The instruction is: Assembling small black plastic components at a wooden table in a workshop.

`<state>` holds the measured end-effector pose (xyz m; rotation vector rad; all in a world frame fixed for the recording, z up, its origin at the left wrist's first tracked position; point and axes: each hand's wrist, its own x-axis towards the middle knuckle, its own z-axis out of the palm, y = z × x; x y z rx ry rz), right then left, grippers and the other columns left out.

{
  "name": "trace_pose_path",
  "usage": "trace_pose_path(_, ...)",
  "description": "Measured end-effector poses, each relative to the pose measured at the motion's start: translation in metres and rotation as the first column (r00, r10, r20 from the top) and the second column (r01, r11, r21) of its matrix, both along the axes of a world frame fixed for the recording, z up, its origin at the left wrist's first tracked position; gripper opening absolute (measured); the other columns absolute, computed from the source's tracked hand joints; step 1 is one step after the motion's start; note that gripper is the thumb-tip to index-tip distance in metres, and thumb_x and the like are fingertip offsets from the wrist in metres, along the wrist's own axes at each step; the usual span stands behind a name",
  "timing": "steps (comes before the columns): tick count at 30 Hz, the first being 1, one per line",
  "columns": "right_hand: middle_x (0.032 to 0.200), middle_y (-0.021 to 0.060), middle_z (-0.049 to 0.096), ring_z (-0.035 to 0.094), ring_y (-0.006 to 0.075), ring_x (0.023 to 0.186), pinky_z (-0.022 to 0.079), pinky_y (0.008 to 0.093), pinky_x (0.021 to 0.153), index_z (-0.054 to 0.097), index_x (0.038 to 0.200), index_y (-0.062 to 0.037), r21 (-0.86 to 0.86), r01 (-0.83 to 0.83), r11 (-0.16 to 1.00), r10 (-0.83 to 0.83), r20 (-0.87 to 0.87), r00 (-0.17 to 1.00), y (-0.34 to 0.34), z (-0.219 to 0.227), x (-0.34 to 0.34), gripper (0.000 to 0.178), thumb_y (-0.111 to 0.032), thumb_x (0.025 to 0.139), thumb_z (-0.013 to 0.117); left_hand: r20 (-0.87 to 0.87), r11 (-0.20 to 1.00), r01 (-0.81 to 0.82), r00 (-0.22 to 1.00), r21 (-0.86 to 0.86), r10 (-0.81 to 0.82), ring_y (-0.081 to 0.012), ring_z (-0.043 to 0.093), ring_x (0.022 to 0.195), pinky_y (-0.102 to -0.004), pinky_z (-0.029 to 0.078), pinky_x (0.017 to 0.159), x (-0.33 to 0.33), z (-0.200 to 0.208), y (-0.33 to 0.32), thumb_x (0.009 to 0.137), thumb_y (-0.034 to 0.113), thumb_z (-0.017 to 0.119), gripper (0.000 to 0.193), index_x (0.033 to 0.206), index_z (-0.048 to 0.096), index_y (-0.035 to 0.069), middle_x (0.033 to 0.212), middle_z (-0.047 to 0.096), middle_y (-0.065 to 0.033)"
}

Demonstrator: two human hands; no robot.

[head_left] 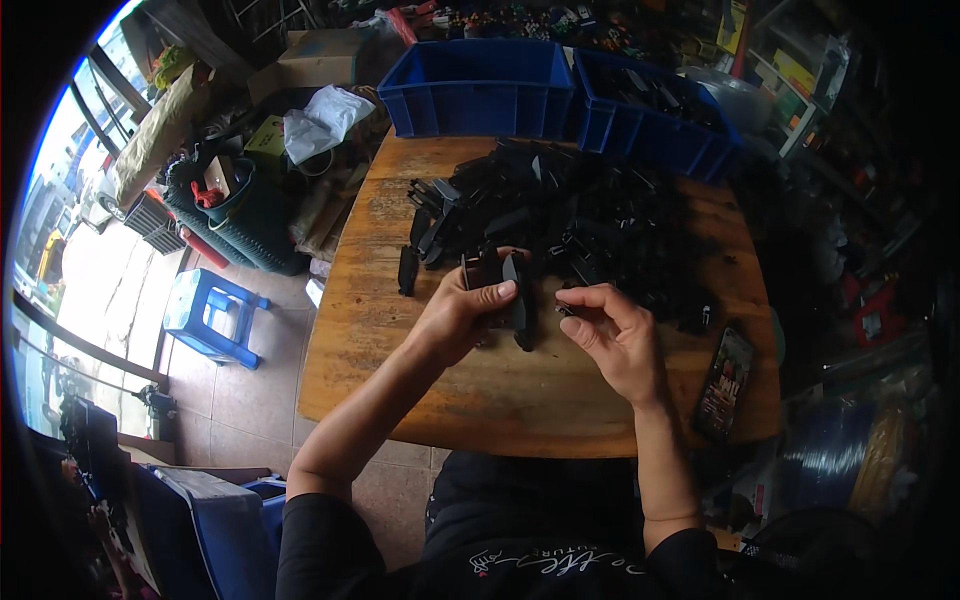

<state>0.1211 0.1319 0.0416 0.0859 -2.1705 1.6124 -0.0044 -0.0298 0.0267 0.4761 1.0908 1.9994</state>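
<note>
My left hand (452, 318) is closed around a few long, flat black pieces (519, 312), its thumb pressed against the front one. They look like handles or blades, but the exact kind cannot be made out. Just to the right, my right hand (622, 345) pinches a tiny dark piece (564, 309) between thumb and fingertips, apart from the left hand's pieces. Both hands are above the near part of the wooden table (400, 375). Beyond them spreads a heap of similar black pieces (520, 190), some with shiny metal-like bits.
Two blue plastic crates stand at the table's far side: the left crate (480, 108) and the right crate (640, 142), which holds dark pieces. A phone (725, 385) lies at the right edge. A blue stool (212, 315) and a white bag (325, 122) are off to the left.
</note>
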Motion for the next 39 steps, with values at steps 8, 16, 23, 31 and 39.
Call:
trace_pose_path(8, 0.090, 0.0051, 0.053, 0.054, 0.0091, 0.074, 0.047, 0.0220, 0.067, 0.051, 0.105, 0.0000, -0.135, 0.226, 0.965, -0.243, -0.123, 0.962, 0.003, -0.021, 0.004, 0.022, -0.006, 0.085, 0.059, 0.162, 0.992, 0.127, 0.978, 0.021, -0.129, -0.0162, 0.059, 0.086, -0.0287, 0.048, 0.073, 0.021, -0.028, 0.031, 0.083, 0.021, 0.064, 0.030, 0.107, 0.054, 0.004, 0.095, 0.060, -0.0059)
trace_pose_path(16, 0.099, 0.0078, 0.057, 0.057, 0.0096, 0.083, 0.048, 0.0200, 0.071, 0.055, 0.101, 0.0019, -0.276, 0.114, 0.954, -0.146, -0.097, 0.985, -0.001, -0.021, 0.004, 0.017, -0.003, 0.085, 0.059, 0.065, 1.000, 0.000, 0.998, 0.020, -0.001, -0.0130, 0.058, 0.077, -0.0248, 0.046, 0.066, 0.018, -0.030, 0.026, 0.078, 0.011, 0.069, 0.033, 0.106, 0.054, 0.003, 0.087, 0.061, -0.0041)
trace_pose_path(23, 0.108, 0.0098, 0.055, 0.060, 0.0172, 0.091, 0.053, 0.0252, 0.074, 0.058, 0.106, 0.0024, -0.132, 0.210, 0.969, -0.237, -0.240, 0.941, -0.012, -0.019, 0.000, 0.025, 0.001, 0.081, 0.063, -0.104, 0.991, -0.106, 0.990, -0.078, 0.097, -0.0073, 0.054, 0.073, -0.0205, 0.042, 0.062, 0.026, -0.025, 0.025, 0.072, 0.005, 0.074, 0.037, 0.103, 0.054, 0.005, 0.081, 0.058, 0.0009)
trace_pose_path(31, 0.093, 0.0076, 0.058, 0.060, 0.0148, 0.078, 0.051, 0.0238, 0.069, 0.061, 0.093, 0.0016, 0.178, 0.208, 0.962, -0.190, -0.117, 0.975, 0.000, -0.022, 0.007, 0.019, -0.001, 0.076, 0.069, -0.215, 0.988, -0.137, 0.969, -0.074, 0.118, -0.0081, 0.056, 0.072, -0.0222, 0.045, 0.063, 0.027, -0.020, 0.021, 0.073, 0.003, 0.072, 0.031, 0.099, 0.055, 0.005, 0.083, 0.061, -0.0011)
trace_pose_path(39, 0.080, 0.0075, 0.059, 0.061, 0.0167, 0.073, 0.050, 0.0262, 0.066, 0.058, 0.085, 0.0014, 0.087, 0.161, 0.983, -0.162, 0.005, 0.987, -0.001, -0.023, 0.013, 0.015, 0.002, 0.074, 0.068, -0.287, 0.988, -0.087, 0.957, -0.125, 0.048, -0.0084, 0.057, 0.075, -0.0214, 0.046, 0.064, 0.027, -0.016, 0.016, 0.074, 0.002, 0.071, 0.030, 0.100, 0.057, 0.004, 0.086, 0.062, -0.0023)
